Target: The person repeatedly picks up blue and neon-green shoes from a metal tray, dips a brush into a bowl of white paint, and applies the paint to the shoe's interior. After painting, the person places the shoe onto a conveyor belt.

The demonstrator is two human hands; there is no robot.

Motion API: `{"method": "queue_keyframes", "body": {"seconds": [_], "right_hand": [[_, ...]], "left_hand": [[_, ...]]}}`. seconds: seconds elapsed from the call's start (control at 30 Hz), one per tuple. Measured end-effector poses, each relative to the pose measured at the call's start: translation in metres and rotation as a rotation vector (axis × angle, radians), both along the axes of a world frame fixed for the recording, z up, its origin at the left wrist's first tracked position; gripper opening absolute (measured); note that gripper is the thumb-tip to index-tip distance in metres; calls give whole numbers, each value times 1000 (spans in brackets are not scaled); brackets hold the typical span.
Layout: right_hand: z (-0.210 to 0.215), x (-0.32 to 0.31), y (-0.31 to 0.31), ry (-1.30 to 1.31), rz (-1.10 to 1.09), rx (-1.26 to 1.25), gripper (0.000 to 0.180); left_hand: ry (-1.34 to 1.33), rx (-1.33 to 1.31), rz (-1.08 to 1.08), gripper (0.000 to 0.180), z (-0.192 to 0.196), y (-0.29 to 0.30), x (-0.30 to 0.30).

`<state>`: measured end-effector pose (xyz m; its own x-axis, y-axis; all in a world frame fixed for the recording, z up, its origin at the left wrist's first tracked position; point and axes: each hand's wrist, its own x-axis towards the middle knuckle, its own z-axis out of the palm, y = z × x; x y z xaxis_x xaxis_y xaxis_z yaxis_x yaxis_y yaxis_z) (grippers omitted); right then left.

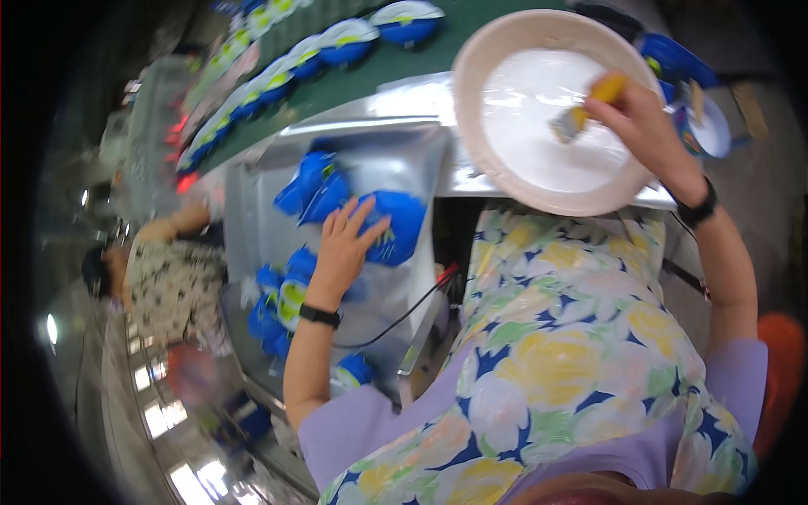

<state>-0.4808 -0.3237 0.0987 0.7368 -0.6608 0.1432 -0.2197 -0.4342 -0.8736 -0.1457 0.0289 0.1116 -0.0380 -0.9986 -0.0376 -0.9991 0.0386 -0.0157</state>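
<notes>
My right hand (631, 114) grips a brush (608, 87) by its yellow handle. Its bristle end hangs over white liquid (539, 118) in a large, pale pink basin (473, 139); whether the bristles touch the liquid I cannot tell. To the left, my left hand (343, 248) lies with fingers spread across the left edge of a blue, shaped fabric piece (400, 227). Behind that hand sits another crumpled blue piece (316, 187). Nearer me are several blue pieces with lime-green and white parts (290, 301).
A silvery sheet-covered tray (252, 202) bears the blue pieces. Rows of blue-and-white pieces (345, 42) line a green conveyor belt (362, 80) at the back. A black cable (391, 328) crosses the tray's near side. Another person (172, 269) is at the left; a white bowl (711, 126) is at the right.
</notes>
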Motion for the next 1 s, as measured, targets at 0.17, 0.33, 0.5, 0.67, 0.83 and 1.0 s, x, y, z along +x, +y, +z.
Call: {"method": "queue_keyframes", "body": {"seconds": [0.17,0.33,0.5,0.67,0.83,1.0], "right_hand": [[5,41,22,19,202,-52,22],[10,41,35,312,477,-79,18],[16,12,-1,103,331,-183,20],[35,0,-26,-136,161,-146,16],[67,7,-30,-292,136,-144,16],[72,20,-27,-396,-83,-247,22]], "left_hand": [[220,266,-53,50,-11,21,-2],[634,314,644,59,-3,14,-13],[1490,-285,888,44,21,-9,11],[1660,-314,774,41,48,-65,11],[1618,-186,554,48,38,-134,-4],[1691,-310,456,43,39,-187,-49]]}}
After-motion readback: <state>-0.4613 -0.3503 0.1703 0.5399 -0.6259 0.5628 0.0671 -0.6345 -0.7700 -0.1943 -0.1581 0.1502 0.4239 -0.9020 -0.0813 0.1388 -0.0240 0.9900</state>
